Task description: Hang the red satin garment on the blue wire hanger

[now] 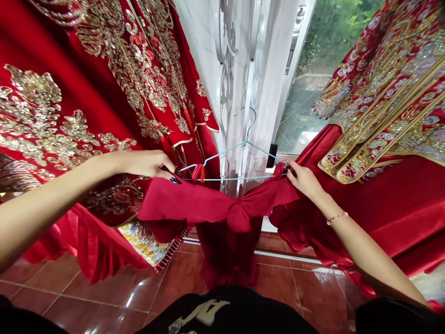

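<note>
A plain red dress with a gathered bow-like front hangs from a thin light-blue hanger in front of me. Loops of red fabric sit over both ends of the hanger's bar, and its metal hook points upward, close to the white metalwork behind. My left hand is closed on the dress's top edge, near the hanger's left end. At the opposite end, my right hand pinches the dress beside the loop; whether it also grips the hanger tip is hard to see. The dress's skirt falls toward the floor.
On the left hangs a red garment with gold sequins. Another red garment with beaded embroidery hangs on the right. White scrolled metalwork and a window stand behind. Reddish tiles cover the floor.
</note>
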Available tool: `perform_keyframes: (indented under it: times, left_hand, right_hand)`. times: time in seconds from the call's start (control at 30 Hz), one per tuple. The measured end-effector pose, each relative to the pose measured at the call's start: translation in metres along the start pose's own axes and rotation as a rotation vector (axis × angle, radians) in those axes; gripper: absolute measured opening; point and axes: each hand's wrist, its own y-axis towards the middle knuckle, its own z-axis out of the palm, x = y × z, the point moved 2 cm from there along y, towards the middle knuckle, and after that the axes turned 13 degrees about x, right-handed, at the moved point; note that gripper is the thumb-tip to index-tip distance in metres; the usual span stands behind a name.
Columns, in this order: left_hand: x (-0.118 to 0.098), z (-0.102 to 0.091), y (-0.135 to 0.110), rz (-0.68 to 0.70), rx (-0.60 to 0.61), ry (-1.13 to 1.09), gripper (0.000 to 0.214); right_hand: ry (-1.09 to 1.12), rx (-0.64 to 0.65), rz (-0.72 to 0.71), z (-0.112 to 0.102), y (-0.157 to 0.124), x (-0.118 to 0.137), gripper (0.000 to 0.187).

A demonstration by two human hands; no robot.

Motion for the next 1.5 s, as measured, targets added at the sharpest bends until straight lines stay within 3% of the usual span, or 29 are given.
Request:
perform_keyframes:
  times: [0.1,0.23,0.37,0.43,0.47,0.57,0.63,0.7,0.8,0.97,1.1,1.27,1.4,1.5]
  left_hand:
    - [-0.025,-0.026,0.014,0.050,0.225,0.028,0.032]
    - [-0.065,-0.061,0.049,-0.011,0.220,0.135,0.025]
    - [-0.088,-0.075,0.081,-0.013,0.152,0.240,0.015]
    - [-0.088,-0.072,0.089,0.042,0.078,0.294,0.006]
    - [-0.086,-0.069,0.090,0.087,-0.018,0.310,0.009]
    - [-0.078,-0.047,0.083,0.172,-0.431,0.274,0.028]
    - [-0.072,-0.023,0.079,0.117,-0.599,0.229,0.034]
    - [-0.069,0.002,0.083,0.024,-0.667,0.227,0.041]
    - [-0.064,0.020,0.102,-0.074,-0.711,0.242,0.052]
    - [-0.058,0.006,0.131,-0.201,-0.662,0.311,0.058]
    - [-0.058,0.000,0.132,-0.221,-0.585,0.447,0.061]
    - [-0.061,0.005,0.129,-0.233,-0.630,0.434,0.054]
    - [-0.065,0.006,0.129,-0.258,-0.629,0.440,0.051]
    - [-0.067,0.003,0.128,-0.264,-0.609,0.425,0.052]
  right_hand:
    - [-0.095,-0.009,0.081,0.000,-0.002,0.009,0.038]
    - [-0.171,-0.046,0.119,-0.002,-0.008,0.017,0.038]
    - [-0.196,-0.066,0.118,-0.001,-0.016,0.024,0.036]
    - [-0.172,-0.075,0.119,0.001,-0.021,0.028,0.035]
    - [-0.153,-0.083,0.119,0.002,-0.023,0.029,0.036]
    - [-0.052,-0.109,0.113,0.002,-0.032,0.030,0.040]
    - [0.059,-0.112,0.097,0.000,-0.038,0.028,0.045]
    - [0.189,-0.102,0.064,-0.004,-0.044,0.025,0.049]
    - [0.349,-0.071,-0.032,-0.010,-0.051,0.021,0.052]
    - [0.425,0.016,-0.053,-0.024,-0.059,0.005,0.046]
    - [0.311,-0.006,-0.041,-0.052,-0.061,-0.002,0.046]
    - [0.118,0.032,-0.097,-0.086,-0.047,0.020,0.047]
    - [-0.016,0.046,-0.090,-0.089,-0.026,0.041,0.046]
    - [-0.052,0.028,-0.053,-0.084,-0.009,0.040,0.045]
